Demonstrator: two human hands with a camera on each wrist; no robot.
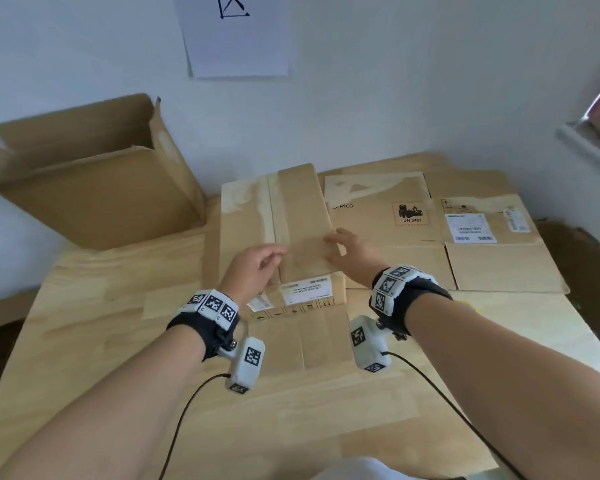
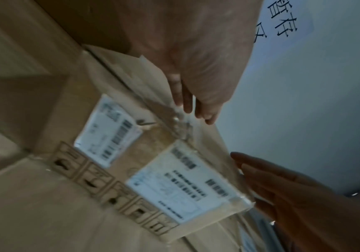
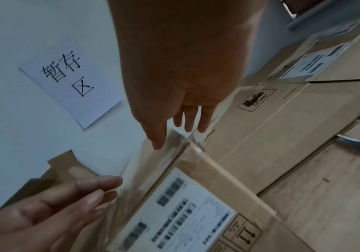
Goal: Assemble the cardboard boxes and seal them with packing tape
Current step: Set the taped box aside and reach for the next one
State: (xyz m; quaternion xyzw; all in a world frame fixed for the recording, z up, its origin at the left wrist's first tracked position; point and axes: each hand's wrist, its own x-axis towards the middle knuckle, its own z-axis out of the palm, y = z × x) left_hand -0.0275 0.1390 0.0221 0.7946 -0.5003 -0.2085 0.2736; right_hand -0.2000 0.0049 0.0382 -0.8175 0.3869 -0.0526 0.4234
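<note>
A closed brown cardboard box (image 1: 298,216) with white shipping labels on its near side stands mid-table. A strip of shiny tape (image 1: 271,209) runs along its top seam and folds over the near edge (image 2: 181,122). My left hand (image 1: 271,259) rests on the top near the seam, fingers loosely bent, with nothing held. My right hand (image 1: 340,242) lies flat at the top's right edge. The left wrist view shows the left fingers (image 2: 196,105) straight at the taped edge. In the right wrist view the right fingers (image 3: 181,126) point at the box corner (image 3: 196,196).
A large open box (image 1: 94,188) stands at the back left of the wooden table (image 1: 101,323). Flattened cardboard (image 1: 447,230) with labels covers the right side. A paper sign (image 1: 236,32) hangs on the wall. Scissors (image 3: 358,145) lie at the right.
</note>
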